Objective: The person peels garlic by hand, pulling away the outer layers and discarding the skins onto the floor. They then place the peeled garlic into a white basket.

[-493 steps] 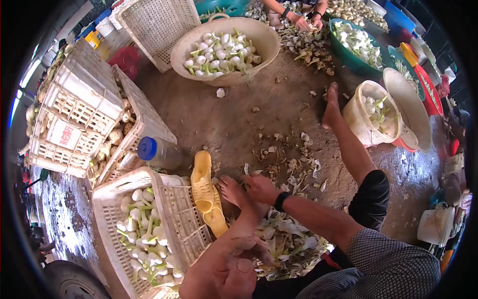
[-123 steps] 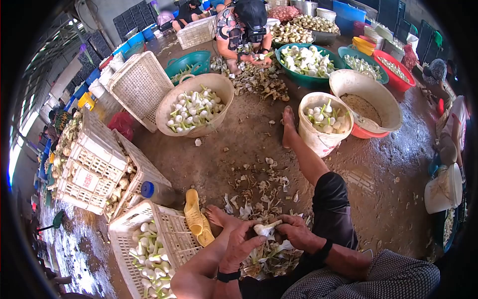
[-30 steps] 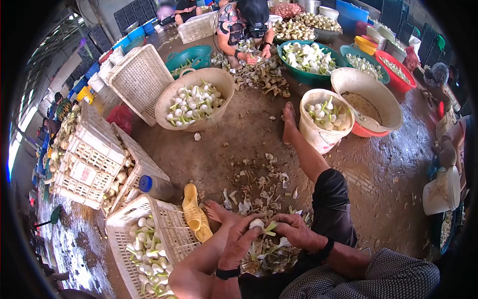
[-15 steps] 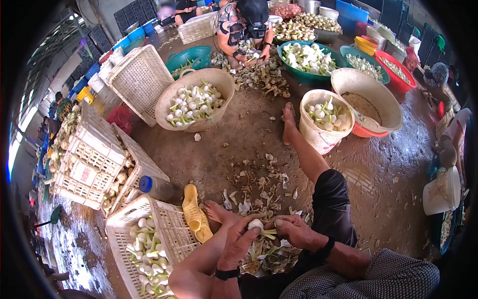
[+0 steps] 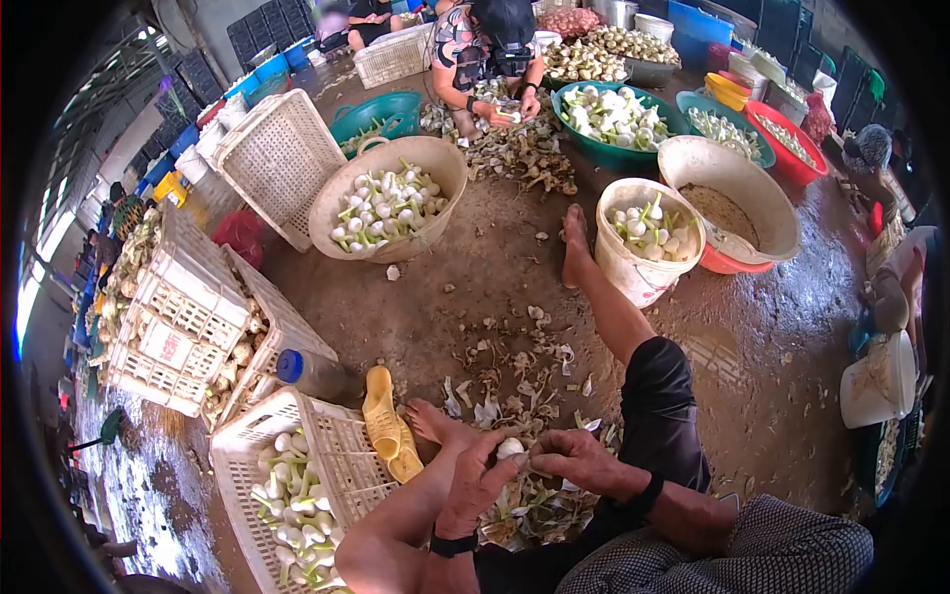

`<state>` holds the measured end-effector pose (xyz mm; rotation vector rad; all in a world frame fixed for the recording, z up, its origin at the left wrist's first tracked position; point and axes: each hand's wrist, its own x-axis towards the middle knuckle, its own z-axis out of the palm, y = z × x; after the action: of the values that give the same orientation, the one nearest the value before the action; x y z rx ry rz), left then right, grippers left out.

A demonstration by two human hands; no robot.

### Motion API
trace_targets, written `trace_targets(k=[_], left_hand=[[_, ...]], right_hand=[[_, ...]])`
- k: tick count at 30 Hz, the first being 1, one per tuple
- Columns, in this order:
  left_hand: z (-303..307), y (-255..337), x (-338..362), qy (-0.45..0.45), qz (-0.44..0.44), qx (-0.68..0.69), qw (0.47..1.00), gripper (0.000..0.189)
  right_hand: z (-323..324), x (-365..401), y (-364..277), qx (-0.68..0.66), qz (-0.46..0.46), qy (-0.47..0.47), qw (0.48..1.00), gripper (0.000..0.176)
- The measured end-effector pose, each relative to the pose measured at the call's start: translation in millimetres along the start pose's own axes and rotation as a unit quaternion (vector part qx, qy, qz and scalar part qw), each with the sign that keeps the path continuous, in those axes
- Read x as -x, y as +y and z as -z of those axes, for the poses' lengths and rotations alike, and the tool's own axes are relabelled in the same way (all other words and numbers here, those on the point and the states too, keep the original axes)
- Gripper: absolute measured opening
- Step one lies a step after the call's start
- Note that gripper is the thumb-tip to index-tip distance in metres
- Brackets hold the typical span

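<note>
My left hand (image 5: pixel 477 485) holds a small white bulb (image 5: pixel 510 447) low in the middle of the head view. My right hand (image 5: pixel 576 460) pinches the same bulb from the right side. Both hands hover over a heap of peeled skins and green stalks (image 5: pixel 524 500) on the ground between my legs. A white crate of white bulbs with green stems (image 5: pixel 297 500) stands to my left. A white bucket with peeled bulbs (image 5: pixel 648 238) stands beyond my right foot (image 5: pixel 574 247).
A tan basin of bulbs (image 5: pixel 386 203) sits ahead on the wet concrete. Stacked white crates (image 5: pixel 188 317), a bottle with a blue cap (image 5: pixel 312 371) and yellow sandals (image 5: pixel 386 426) are at left. Another person (image 5: pixel 485 49) peels bulbs at the far side among coloured basins (image 5: pixel 732 188).
The green stalk that stuck out of the bulb to the right is gone from it. My right hand has closed in on the bulb; my left hand stays put.
</note>
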<state>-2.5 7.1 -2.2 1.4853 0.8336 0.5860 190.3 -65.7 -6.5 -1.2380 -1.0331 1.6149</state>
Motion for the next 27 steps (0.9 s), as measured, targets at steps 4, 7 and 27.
trace_targets(k=[4, 7, 27], left_hand=[[0, -4, 0, 0.003, 0.002, 0.005, 1.0, 0.039], [1, -9, 0, -0.001, 0.004, 0.005, 1.0, 0.039], [4, 11, 6, -0.061, 0.075, 0.137, 0.986, 0.04]], right_hand=[[2, -1, 5, -0.012, -0.036, 0.015, 0.999, 0.027], [4, -2, 7, 0.038, -0.02, -0.003, 0.999, 0.028], [5, 2, -7, -0.018, -0.014, -0.011, 1.0, 0.034]])
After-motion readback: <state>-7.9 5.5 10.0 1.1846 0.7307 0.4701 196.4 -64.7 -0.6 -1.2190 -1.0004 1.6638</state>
